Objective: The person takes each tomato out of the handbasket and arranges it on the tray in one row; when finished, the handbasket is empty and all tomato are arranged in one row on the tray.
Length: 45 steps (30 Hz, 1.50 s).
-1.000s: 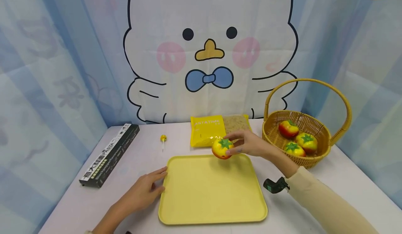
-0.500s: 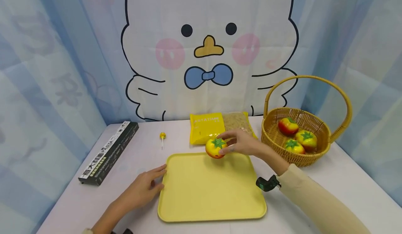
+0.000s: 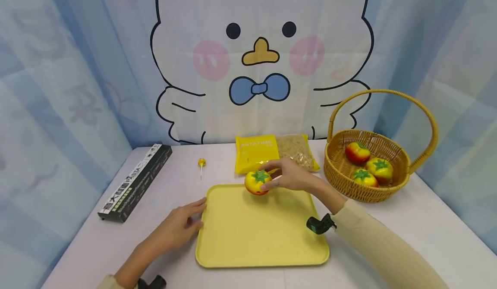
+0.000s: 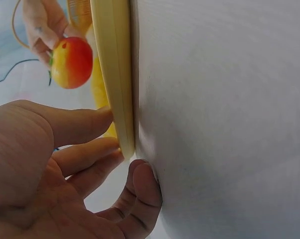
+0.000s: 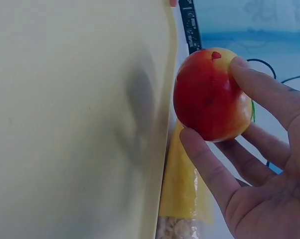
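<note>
Carrying the tomato (image 3: 257,183) farther left than a second ago, above the far edge of the yellow tray (image 3: 260,235), pinching it in the grip of the right hand (image 3: 288,175), touching the tray's rim with loose fingers of the left hand (image 3: 180,223), seemingly mid-transfer.

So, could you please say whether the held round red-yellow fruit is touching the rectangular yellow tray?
Apart: the left wrist view shows a gap between fruit and tray.

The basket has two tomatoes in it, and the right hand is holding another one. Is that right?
Not quite: the basket has three tomatoes in it, as the head view shows. The right hand is holding another tomato.
</note>
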Each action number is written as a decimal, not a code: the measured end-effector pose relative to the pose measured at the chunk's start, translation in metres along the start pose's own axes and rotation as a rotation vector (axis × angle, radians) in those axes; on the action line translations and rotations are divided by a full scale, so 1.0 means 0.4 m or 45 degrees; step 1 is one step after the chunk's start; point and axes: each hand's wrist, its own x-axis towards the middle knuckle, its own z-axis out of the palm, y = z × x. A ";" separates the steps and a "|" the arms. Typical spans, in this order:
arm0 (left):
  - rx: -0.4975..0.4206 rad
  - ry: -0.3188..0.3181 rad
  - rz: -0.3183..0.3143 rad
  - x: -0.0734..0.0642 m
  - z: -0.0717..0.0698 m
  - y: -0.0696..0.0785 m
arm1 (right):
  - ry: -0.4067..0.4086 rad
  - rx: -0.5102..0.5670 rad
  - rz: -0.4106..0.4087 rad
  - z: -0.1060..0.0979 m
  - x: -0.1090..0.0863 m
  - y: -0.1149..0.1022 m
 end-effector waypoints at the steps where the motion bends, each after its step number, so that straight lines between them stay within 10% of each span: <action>1: -0.001 -0.001 0.006 0.000 0.000 0.000 | -0.001 -0.003 0.004 0.003 0.002 -0.001; 45: 0.038 -0.043 -0.023 0.003 -0.007 0.003 | -0.045 0.035 -0.028 0.156 0.133 -0.067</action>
